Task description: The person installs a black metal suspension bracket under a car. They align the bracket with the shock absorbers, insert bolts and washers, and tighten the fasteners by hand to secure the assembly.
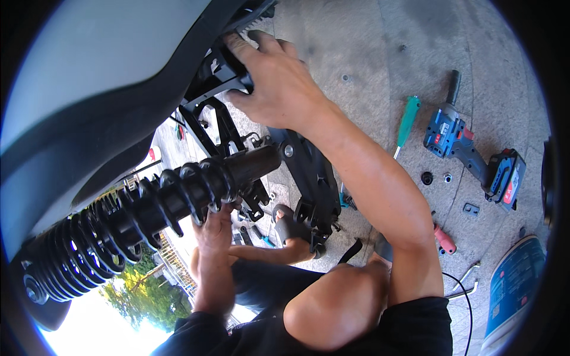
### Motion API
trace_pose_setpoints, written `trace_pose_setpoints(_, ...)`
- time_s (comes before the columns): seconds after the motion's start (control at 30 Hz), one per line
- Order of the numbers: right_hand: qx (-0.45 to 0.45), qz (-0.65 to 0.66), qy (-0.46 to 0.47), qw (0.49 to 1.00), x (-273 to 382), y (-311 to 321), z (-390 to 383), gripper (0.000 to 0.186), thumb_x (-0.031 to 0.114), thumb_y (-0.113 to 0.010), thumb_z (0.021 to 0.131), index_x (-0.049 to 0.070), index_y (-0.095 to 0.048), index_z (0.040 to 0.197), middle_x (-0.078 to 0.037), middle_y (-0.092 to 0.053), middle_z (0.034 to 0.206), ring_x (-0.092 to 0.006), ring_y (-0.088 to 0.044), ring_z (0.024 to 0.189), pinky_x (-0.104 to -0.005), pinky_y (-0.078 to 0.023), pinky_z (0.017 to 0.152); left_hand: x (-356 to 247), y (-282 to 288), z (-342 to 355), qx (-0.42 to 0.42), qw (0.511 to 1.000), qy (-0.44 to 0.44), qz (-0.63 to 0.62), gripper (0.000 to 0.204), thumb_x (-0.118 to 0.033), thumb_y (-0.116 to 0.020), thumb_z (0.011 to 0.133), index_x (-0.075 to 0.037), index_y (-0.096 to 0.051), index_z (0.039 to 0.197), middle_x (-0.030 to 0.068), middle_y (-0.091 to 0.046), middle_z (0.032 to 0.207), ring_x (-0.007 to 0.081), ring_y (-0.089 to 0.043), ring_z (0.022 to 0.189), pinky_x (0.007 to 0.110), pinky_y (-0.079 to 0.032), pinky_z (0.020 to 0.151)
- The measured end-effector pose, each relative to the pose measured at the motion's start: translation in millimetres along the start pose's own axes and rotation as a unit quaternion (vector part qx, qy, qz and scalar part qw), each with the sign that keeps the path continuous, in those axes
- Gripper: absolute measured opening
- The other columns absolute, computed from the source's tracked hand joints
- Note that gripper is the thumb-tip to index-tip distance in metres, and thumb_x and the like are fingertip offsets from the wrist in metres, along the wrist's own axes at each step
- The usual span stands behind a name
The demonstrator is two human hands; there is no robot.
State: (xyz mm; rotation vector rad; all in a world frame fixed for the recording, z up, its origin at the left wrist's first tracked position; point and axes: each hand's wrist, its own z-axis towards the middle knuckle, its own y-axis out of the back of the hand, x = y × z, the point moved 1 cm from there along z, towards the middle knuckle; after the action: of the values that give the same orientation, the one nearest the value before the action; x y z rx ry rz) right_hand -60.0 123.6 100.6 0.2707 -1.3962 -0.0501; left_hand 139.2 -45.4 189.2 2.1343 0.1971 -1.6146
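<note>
My right hand (pixel 276 80) reaches up to the black frame (pixel 222 74) under the white and dark body panel (pixel 107 53). Its thumb and fingers close round the frame's edge, the fingertips partly hidden. Lower down, my left hand (pixel 215 228) is raised beneath a black shock absorber with a coil spring (pixel 187 190). The left fingers are bent up against its underside near small metal parts; what they hold is hidden behind the coils. A black arm with a bolt (pixel 309 172) runs down from the shock absorber's right end.
On the stone paving at right lie a blue cordless impact wrench (pixel 454 139), a green-handled screwdriver (pixel 408 121), a black socket (pixel 427 177), a nut (pixel 447 177), a red-handled tool (pixel 444 238) and hex keys (pixel 466 289). A blue container (pixel 513 285) stands beyond. My bare knee (pixel 332 308) is in front.
</note>
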Motion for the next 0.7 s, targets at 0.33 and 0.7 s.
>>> trace_pose_setpoints(0.33, 0.014, -0.008, 0.025, 1.000, -4.1, -0.3, 3.7, 0.070, 0.011, -0.067, 0.075, 0.003, -0.042, 0.140, -0.020, -0.049, 0.134, -0.0354, -0.050, 0.123, -0.0364, -0.039, 0.106, -33.6, 141.2, 70.6, 0.142, 0.948, 0.051, 0.281, 0.013, -0.013, -0.065, 0.091, -0.002, -0.070, 0.093, 0.0048, -0.070, 0.089, 0.0133, -0.063, 0.080, 0.028, -0.049, 0.071)
trace_pose_setpoints(0.7, 0.155, -0.257, -0.045, 0.953, 14.7, 15.3, 16.4, 0.083, 0.031, -0.067, 0.077, 0.016, -0.030, 0.150, -0.025, -0.044, 0.136, -0.0440, -0.044, 0.121, -0.0384, -0.038, 0.104, 75.2, 199.5, 154.4, 0.188, 0.924, 0.098, 0.317, 0.027, -0.021, -0.061, 0.089, -0.001, -0.066, 0.106, 0.0063, -0.068, 0.093, 0.0163, -0.064, 0.081, 0.031, -0.052, 0.068)
